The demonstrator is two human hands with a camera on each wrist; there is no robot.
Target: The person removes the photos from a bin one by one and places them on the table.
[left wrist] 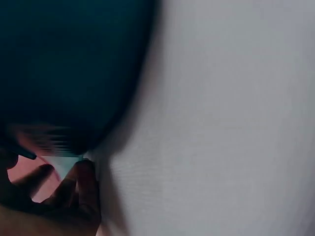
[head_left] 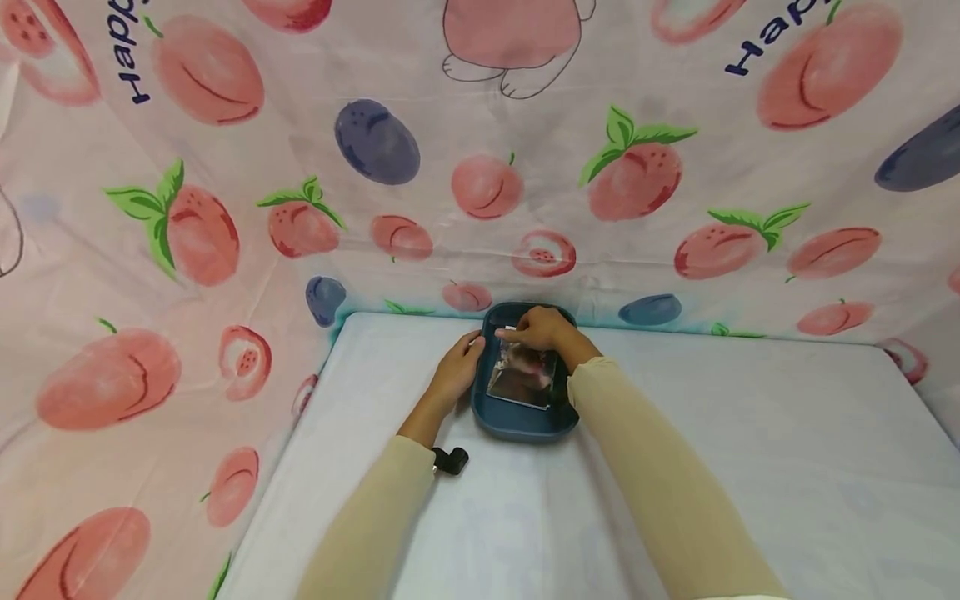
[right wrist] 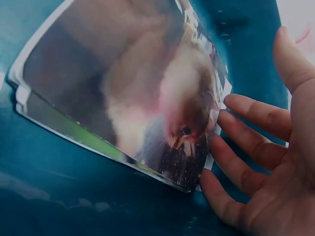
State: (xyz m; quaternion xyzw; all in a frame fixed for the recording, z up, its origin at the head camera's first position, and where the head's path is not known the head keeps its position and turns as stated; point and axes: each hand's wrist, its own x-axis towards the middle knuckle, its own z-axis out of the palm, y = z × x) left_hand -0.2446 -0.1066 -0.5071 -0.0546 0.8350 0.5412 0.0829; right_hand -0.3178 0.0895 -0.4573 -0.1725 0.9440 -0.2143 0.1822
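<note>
A dark blue oval tray (head_left: 517, 423) stands on the white table, and a small stack of glossy photo prints (head_left: 519, 382) lies inside it. The top print (right wrist: 138, 83) shows a pale bird-like animal; a green strip of another print shows beneath it. My left hand (head_left: 457, 367) holds the tray's left side, with curled fingers (left wrist: 87, 182) at its outer wall in the left wrist view. My right hand (head_left: 542, 328) reaches over the tray's far end. Its spread, only slightly bent fingers (right wrist: 258, 150) touch the prints' edge, while the thumb (right wrist: 290, 59) stands apart.
The white tabletop (head_left: 750, 467) spreads to both sides and toward me. A fruit-patterned cloth (head_left: 420, 200) hangs close behind the tray and along the left side. A small black device (head_left: 452, 461) sits at the left wrist.
</note>
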